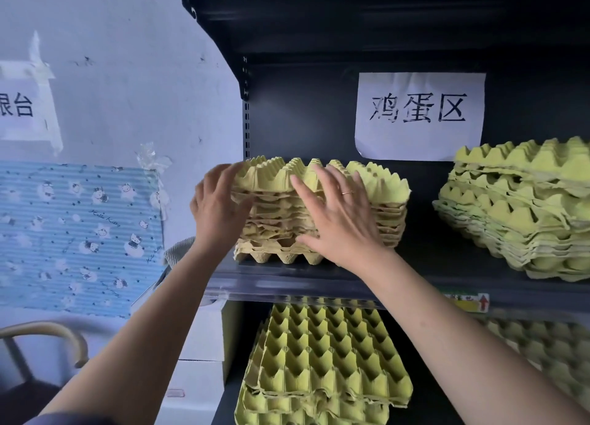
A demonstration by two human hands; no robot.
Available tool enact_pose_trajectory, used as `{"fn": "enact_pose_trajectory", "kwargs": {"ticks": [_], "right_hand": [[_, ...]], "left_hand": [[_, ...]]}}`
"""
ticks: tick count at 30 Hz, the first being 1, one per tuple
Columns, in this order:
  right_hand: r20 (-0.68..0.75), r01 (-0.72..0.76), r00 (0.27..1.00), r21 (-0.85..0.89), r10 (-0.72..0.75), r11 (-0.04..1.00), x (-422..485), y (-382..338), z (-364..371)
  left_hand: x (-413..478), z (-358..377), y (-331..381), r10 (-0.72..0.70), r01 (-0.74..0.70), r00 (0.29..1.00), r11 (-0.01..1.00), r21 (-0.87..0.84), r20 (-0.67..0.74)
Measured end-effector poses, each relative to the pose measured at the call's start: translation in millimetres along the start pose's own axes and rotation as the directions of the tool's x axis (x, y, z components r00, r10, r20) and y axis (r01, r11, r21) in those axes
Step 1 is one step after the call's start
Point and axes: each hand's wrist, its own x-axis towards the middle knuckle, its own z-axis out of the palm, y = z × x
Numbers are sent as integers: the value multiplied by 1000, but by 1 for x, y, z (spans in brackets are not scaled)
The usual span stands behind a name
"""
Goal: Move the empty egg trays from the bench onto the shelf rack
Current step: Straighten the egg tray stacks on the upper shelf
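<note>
Here's the tall dark metal shelf rack (303,121), filling the view. On its middle shelf, a stack of yellow-green moulded-pulp egg trays (383,201) sits at the left end, close to the slotted upright and near the front lip. There's bare shelf between it and a second, slumping stack of the same trays (517,214) on the right, and open room above both. Below, a third stack (325,354) lies with its cups facing up. On the wall to the left hangs a blue striped sheet (79,233) printed "Hello Kitty". The white paper sign (419,115) on the rack's back panel reads 鸡蛋区. Left hand (220,204), blurred, lies against the stack's left corner, fingers fairly straight. Right hand (338,217) is spread flat, pressing the stack's front, and wears a thin ring (347,192).
</note>
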Motion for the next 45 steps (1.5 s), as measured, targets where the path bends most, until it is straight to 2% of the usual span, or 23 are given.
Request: {"fn": "enact_pose_trajectory", "kwargs": {"ticks": [2,4,5,7,10,16,22,25,28,35,43,45], "right_hand": [[115,3,993,-3,-3,1000,12,-13,3],[172,-25,985,-12,27,1000,23,-22,8],[186,-41,982,-23,45,999,27,-25,10],[196,-70,977,-56,79,996,32,-30,13],[213,-73,973,-89,90,993,35,-33,17],[247,-62,965,-94,84,994,41,-33,16],[165,-44,985,-5,45,999,35,-30,19],[109,-34,993,-5,35,999,33,-29,23],[33,-24,999,-9,24,1000,31,-25,30],[-171,25,985,41,-18,999,19,-8,20],[-99,101,991,103,-91,990,-8,28,-3],[-84,113,991,103,-105,988,-17,41,-6]], "left_hand": [[2,-2,-9,-205,212,977,942,-259,56],[4,-1,-16,-393,456,890,745,-486,233],[6,-1,-20,-445,554,832,632,-542,331],[8,1,-24,-463,682,730,452,-575,503],[13,0,-25,-416,779,625,280,-561,660],[45,6,-35,-378,889,450,107,-445,809],[63,0,-38,-355,956,292,142,-258,888],[67,-1,-34,-294,960,277,127,-250,915],[68,-4,-22,-319,958,288,117,-264,903],[60,-21,9,-459,908,412,137,-395,788],[9,-26,94,-631,839,481,130,-528,609],[-10,-27,130,-643,820,482,90,-566,595]]}}
